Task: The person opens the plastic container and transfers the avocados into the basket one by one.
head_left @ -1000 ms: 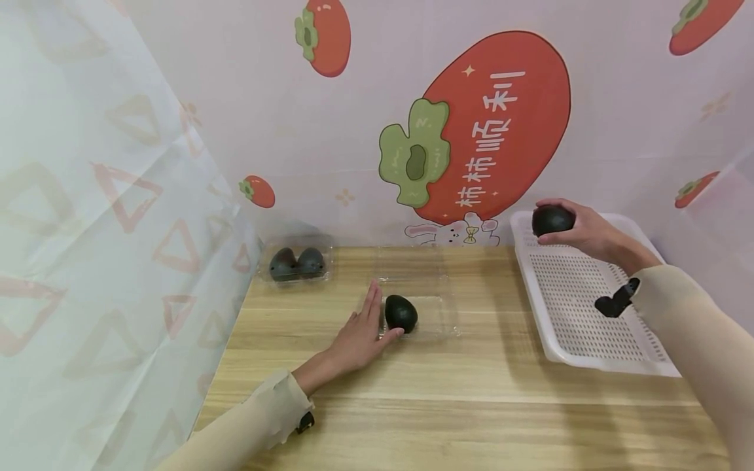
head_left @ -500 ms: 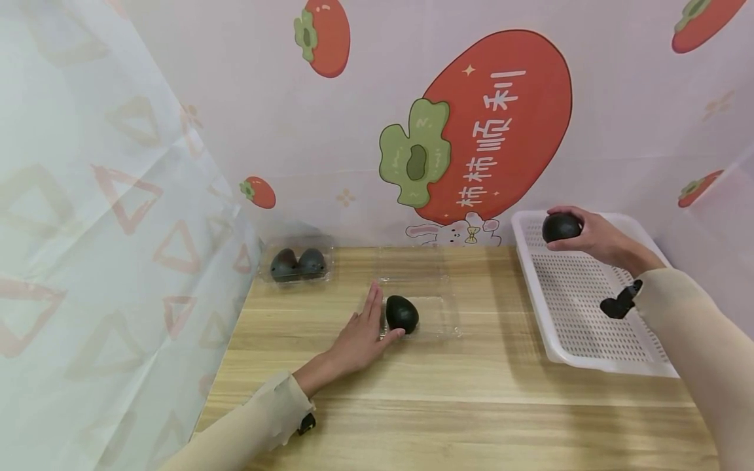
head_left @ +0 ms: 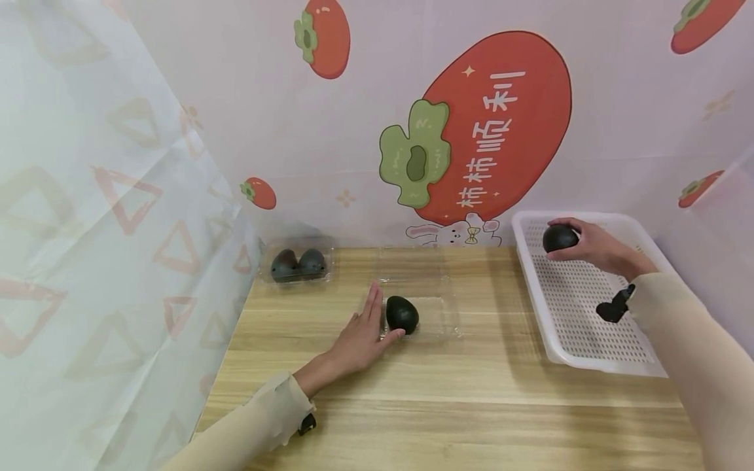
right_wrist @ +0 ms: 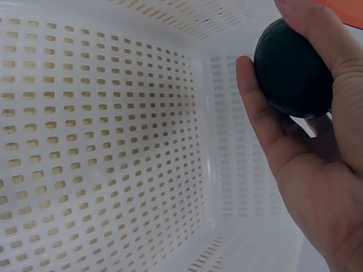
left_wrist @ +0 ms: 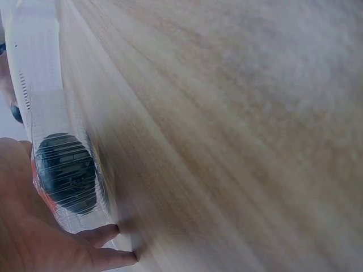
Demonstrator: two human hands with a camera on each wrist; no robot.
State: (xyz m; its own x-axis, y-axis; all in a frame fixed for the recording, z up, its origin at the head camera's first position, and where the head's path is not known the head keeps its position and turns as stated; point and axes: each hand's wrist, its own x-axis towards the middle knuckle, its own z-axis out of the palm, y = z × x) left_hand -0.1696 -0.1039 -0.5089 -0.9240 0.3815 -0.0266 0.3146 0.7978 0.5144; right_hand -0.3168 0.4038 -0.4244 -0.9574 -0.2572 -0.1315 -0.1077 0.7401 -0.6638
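White characters reading 柿柿顺利 run up a large printed persimmon [head_left: 530, 118] on the backdrop [head_left: 365, 124], ahead of and between the hands. The right hand [head_left: 601, 248] curls its thumb and fingers round a dark egg-shaped fruit [head_left: 558, 238], held over the far end of a white perforated basket [head_left: 574, 314]; its height above the basket floor cannot be told. The left hand [head_left: 356, 340] lies with straight fingers along the near-left side of a clear plastic box [head_left: 432, 317], its thumb spread along the front edge, gripping nothing. Just right of that hand, a second dark fruit [head_left: 402, 315] sits in the box's left part, beside room at its right; the lid [head_left: 415, 261] stands open behind. Farther left and ahead of the left hand, a clear container [head_left: 328, 258] holds two dark fruits [head_left: 285, 265] near the backdrop. Desk [head_left: 412, 405] surface stretches between the hands and up to the basket's raised rim.
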